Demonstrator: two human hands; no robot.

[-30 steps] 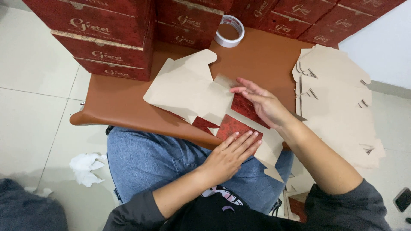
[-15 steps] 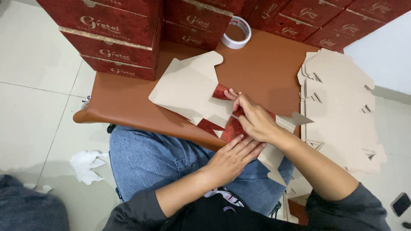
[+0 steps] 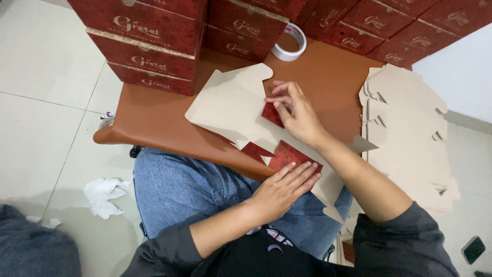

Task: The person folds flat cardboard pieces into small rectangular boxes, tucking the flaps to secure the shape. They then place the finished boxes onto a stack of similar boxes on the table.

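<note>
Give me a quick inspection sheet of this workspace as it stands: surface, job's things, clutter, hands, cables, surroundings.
Surface: brown padded bench top, over the person's lap.
Job's things: flat cardboard box blank, red-printed flaps partly folded; stack of flat blanks at right.
Clutter: tape roll on the bench; crumpled tissue on the floor.
Hands: left hand flat on a red flap; right hand pinching a fold.
Cables: nothing seen.
Surroundings: stacked red boxes behind; tiled floor.
</note>
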